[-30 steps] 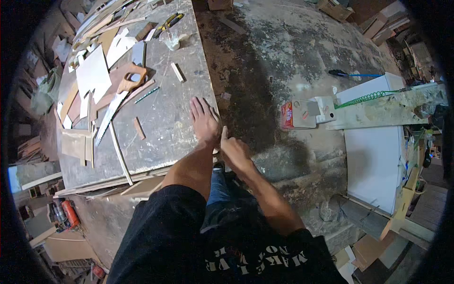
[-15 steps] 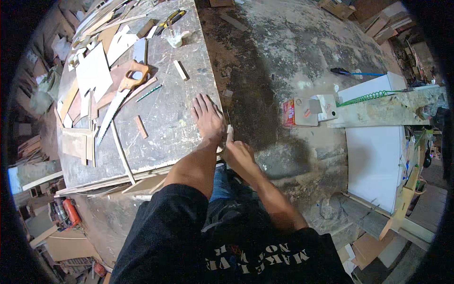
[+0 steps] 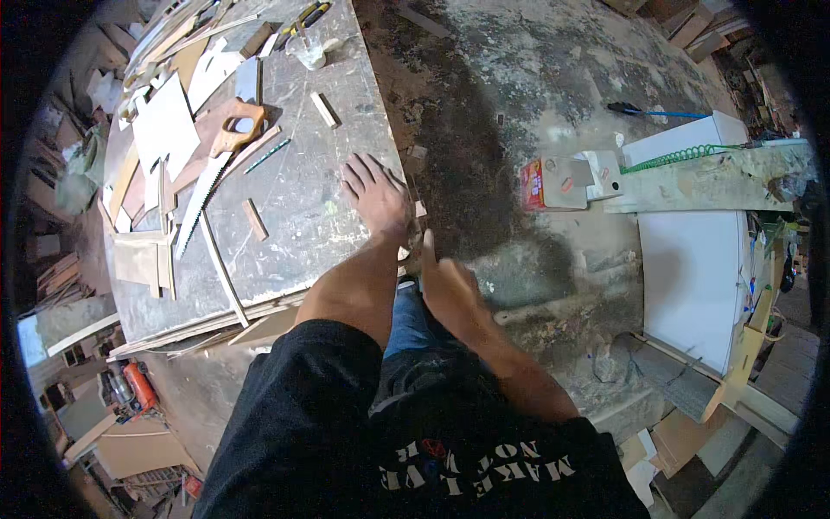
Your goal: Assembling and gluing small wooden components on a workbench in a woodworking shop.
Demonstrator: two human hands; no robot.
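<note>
My left hand [image 3: 378,195] lies flat at the right edge of the worktable [image 3: 294,208], fingers stretched out and slightly apart. Whether anything thin lies under its palm cannot be seen. Just off that edge, below the left hand, my right hand [image 3: 451,290] is closed round a slim tool with a pale handle [image 3: 428,246]. Motion blurs this hand, and the tool's kind does not show. To the left on the tabletop rest a handsaw [image 3: 216,173] with a wooden grip, a green pencil [image 3: 267,156] and two short wood strips [image 3: 256,220].
Board offcuts [image 3: 166,125] crowd the table's far left, near a clear cup [image 3: 311,54] and yellow-black pliers [image 3: 309,16]. On the right stand a red-and-white box [image 3: 553,183] and a white panel [image 3: 692,285], with a green coiled hose [image 3: 674,156] above. Stained concrete floor [image 3: 536,86] lies between.
My right hand has drawn down and slightly right, toward my body, with the tool. The left hand stays pressed on the table edge. The whole view has shifted slightly.
</note>
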